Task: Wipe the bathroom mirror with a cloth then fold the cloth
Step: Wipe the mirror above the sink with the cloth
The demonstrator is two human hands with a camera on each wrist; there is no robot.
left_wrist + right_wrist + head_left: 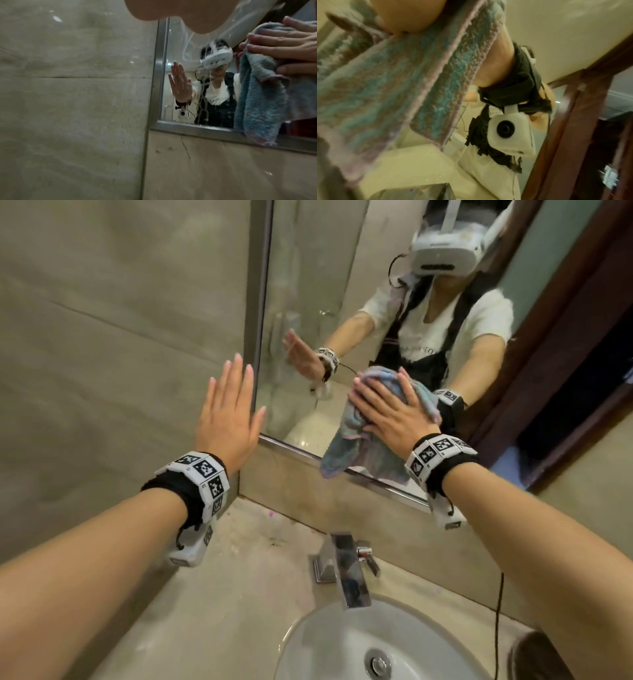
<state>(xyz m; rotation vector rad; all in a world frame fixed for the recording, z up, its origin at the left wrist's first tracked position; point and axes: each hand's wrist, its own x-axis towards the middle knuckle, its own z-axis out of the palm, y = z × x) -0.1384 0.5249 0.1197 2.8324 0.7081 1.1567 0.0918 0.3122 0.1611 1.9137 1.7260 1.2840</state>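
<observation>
Blue terry cloth (356, 436) is pressed flat-fingered by the right hand (387, 412) low on the streaked mirror (308, 302), left hand (229, 409) open beside its frame; wiping unfinished, folding outstanding.

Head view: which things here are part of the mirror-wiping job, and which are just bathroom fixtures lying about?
In the job:
- mirror, streaked
- blue cloth, pressed flat to the glass
- right hand, spread on the cloth
- left hand, flat on the tiled wall beside the mirror frame

Not in the job:
- chrome faucet
- white sink
- stone countertop
</observation>
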